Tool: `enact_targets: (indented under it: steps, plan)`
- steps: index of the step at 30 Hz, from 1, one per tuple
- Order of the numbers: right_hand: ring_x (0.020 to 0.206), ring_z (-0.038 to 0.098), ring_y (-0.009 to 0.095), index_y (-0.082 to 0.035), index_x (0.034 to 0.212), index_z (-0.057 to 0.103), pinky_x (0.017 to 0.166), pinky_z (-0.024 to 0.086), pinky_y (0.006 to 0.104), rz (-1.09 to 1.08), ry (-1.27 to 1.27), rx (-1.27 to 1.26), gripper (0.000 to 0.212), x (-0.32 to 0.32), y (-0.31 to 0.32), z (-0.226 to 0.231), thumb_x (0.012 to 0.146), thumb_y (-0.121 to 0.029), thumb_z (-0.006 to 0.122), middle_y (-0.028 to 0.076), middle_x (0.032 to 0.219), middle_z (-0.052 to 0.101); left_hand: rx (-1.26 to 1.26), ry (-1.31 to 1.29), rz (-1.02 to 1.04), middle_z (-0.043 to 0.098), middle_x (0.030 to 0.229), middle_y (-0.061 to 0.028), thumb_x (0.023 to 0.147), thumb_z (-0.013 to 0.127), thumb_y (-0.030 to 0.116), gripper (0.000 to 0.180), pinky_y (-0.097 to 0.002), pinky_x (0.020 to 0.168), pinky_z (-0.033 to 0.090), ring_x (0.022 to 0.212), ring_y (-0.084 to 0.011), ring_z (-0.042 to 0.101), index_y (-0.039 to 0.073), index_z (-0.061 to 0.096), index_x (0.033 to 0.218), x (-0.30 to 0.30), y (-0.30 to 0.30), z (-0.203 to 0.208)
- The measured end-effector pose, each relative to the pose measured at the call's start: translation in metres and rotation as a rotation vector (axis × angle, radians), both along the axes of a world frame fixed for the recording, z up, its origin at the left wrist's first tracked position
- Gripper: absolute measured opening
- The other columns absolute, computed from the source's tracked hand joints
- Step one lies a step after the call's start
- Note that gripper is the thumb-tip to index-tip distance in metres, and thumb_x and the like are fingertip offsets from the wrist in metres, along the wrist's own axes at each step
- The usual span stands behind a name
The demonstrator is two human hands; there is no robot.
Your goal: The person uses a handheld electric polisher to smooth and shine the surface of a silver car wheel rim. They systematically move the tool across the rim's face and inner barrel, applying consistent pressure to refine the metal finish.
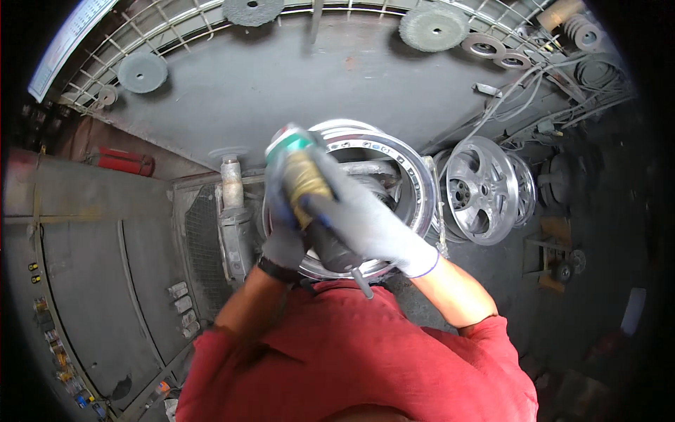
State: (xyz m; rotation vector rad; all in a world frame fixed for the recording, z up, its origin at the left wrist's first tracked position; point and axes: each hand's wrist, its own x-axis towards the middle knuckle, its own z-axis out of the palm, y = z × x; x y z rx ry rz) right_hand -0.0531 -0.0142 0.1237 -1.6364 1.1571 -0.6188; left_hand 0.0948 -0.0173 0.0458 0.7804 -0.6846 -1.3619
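My left hand [283,211], in a grey-white glove, grips the left side of a handheld power grinder [309,184]. Around the same tool's right side wraps my right hand [360,219], gloved too. The grinder has a green band near its far end, a yellowish wrapped middle and a dark rear with a cord stub. Motion blurs its far tip, so the fitting there cannot be made out. Beneath the tool lies a shiny metal wheel rim [422,184], with small holes along its lip; my hands hide part of it. Whether tool and rim touch, I cannot tell.
On the left rests another power tool [235,239] with a wrapped neck. Silver spoked wheels [485,190] stand at right. Abrasive discs [434,29] hang along a wire rack [204,21] at the back. Loose cables [517,91] run at the upper right. A red cylinder [121,162] lies far left.
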Motion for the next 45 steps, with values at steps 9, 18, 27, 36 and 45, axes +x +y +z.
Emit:
enact_targets:
  steps: [9, 18, 27, 36, 45]
  plan:
    - [0.086, 0.073, 0.027, -0.010, 0.158, 0.035, 0.057, 0.067, 0.0392, -0.811, -0.976, 0.307, 0.067, -0.098, 0.051, 0.004, 0.101, -0.036, 0.061, 0.019, 0.127, 0.060, 0.672, 0.603, -1.170, 0.071, 0.096, -0.0057, 0.104, 0.065, 0.039, 0.031, -0.0361, 0.076, 0.063, 0.080, -0.0189, 0.073, 0.010, 0.063, 0.113, -0.173, -0.069, 0.001]
    - [0.094, 0.073, 0.028, -0.013, 0.153, 0.038, 0.064, 0.069, 0.0441, -1.009, -1.099, 0.285, 0.058, -0.087, 0.075, -0.021, 0.105, -0.041, 0.054, 0.016, 0.125, 0.061, 0.534, 0.218, -1.295, 0.072, 0.095, -0.0042, 0.104, 0.065, 0.035, 0.026, -0.0331, 0.074, 0.062, 0.082, -0.0164, 0.072, 0.010, 0.066, 0.109, -0.190, -0.059, -0.008]
    - [0.147, 0.047, 0.033, -0.002, 0.164, 0.030, 0.121, 0.037, 0.0419, -0.096, -0.210, -0.096, 0.081, -0.029, 0.038, -0.035, 0.095, -0.019, 0.069, 0.025, 0.156, 0.048, 0.233, 0.440, -0.284, 0.068, 0.101, -0.0056, 0.109, 0.047, 0.054, 0.047, -0.0333, 0.082, 0.061, 0.088, -0.0165, 0.071, 0.010, 0.061, 0.120, -0.028, 0.010, -0.030]
    - [0.155, 0.038, 0.031, -0.001, 0.164, 0.032, 0.126, 0.028, 0.0397, -0.077, -0.233, 0.002, 0.079, -0.041, 0.040, -0.028, 0.093, -0.007, 0.066, 0.025, 0.163, 0.043, 0.155, 0.225, -0.217, 0.068, 0.107, -0.0068, 0.106, 0.051, 0.057, 0.053, -0.0348, 0.086, 0.061, 0.094, -0.0182, 0.072, 0.007, 0.058, 0.124, -0.038, 0.017, -0.030]
    - [0.146, 0.045, 0.031, 0.004, 0.163, 0.028, 0.119, 0.041, 0.0406, -0.974, -0.780, -0.009, 0.070, -0.080, 0.102, -0.065, 0.106, -0.025, 0.056, 0.022, 0.163, 0.035, 0.510, -0.056, -1.086, 0.074, 0.105, -0.0057, 0.098, 0.076, 0.039, 0.045, -0.0284, 0.080, 0.058, 0.089, -0.0130, 0.072, 0.001, 0.070, 0.121, -0.172, -0.027, -0.023]
